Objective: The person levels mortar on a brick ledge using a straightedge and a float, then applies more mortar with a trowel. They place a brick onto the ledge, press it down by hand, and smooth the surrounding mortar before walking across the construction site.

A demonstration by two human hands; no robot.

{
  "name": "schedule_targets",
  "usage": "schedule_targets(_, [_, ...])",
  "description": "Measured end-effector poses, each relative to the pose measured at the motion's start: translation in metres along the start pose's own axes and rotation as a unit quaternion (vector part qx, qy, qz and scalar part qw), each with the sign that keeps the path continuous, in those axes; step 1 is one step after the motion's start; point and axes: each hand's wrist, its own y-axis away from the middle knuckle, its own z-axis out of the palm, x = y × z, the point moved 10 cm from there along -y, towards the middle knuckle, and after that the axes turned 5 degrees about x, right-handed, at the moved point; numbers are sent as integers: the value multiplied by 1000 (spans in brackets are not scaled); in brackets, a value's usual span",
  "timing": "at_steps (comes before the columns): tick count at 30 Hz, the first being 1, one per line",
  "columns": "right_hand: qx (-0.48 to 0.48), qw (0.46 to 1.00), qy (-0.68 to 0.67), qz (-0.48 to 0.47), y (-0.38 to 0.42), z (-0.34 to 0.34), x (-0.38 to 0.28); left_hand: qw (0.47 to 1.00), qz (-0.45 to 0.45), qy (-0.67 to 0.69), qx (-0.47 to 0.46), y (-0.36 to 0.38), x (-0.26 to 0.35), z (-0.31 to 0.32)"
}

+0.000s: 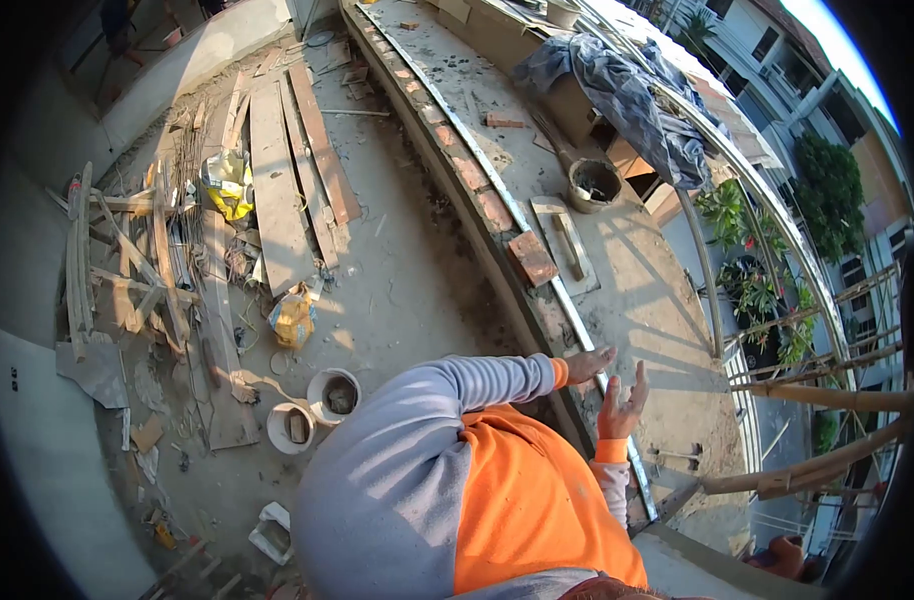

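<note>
Both my hands are over a long straight metal bar (577, 325), which lies lengthwise along a low brick wall (492, 210). My left hand (589, 365) reaches across the bar from a grey sleeve with an orange cuff, fingers stretched out. Just nearer to me, my right hand (623, 405) is raised with its fingers spread and nothing in it. A loose brick (533, 259) sits on the wall farther along, against the bar. Beside that brick, a plastering float (567, 245) rests on the ledge, handle up.
A bucket of mortar (594, 184) and a crumpled grey tarp (627, 90) are on the right ledge, near bamboo poles (827, 398) at the outer edge. Two pails (334, 396) stand on the floor at left. Planks (282, 185) and a yellow bag (294, 320) lie beyond.
</note>
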Motion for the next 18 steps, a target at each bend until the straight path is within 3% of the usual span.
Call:
schedule_targets(1, [6,997,1,-74,-11,-12,-40,983,166,-77,-31,-18,-2,42])
schedule_targets(2, [10,991,10,-131,-17,-20,-59,932,331,-141,-34,-24,-2,83])
schedule_targets(3, [0,986,55,-159,-18,-26,-69,939,325,-101,-55,-20,-2,104])
schedule_targets(5, [-12,978,97,-185,-14,-37,-65,978,154,86,-108,-15,-6,130])
schedule_targets(6, [-24,981,82,-177,-9,-42,-54,966,-4,230,-121,-7,-13,139])
schedule_targets(9, [-63,984,32,-161,4,-49,-14,914,-147,367,-92,14,-9,156])
schedule_targets(12, [-81,986,70,-131,21,-55,48,913,-143,375,-74,19,21,167])
schedule_targets(14, [-81,997,-2,12,31,-66,125,920,-96,373,-69,28,67,180])
schedule_targets(15, [-83,996,-3,12,46,-69,168,952,-8,284,-110,24,92,188])
schedule_targets(16, [-63,986,-69,140,67,-72,238,967,79,189,-151,27,116,198])
schedule_targets(17, [-40,955,-135,263,83,-72,282,967,79,188,-150,28,131,204])
schedule_targets(18, [-39,954,-137,264,80,-79,271,978,162,35,-125,33,154,209])
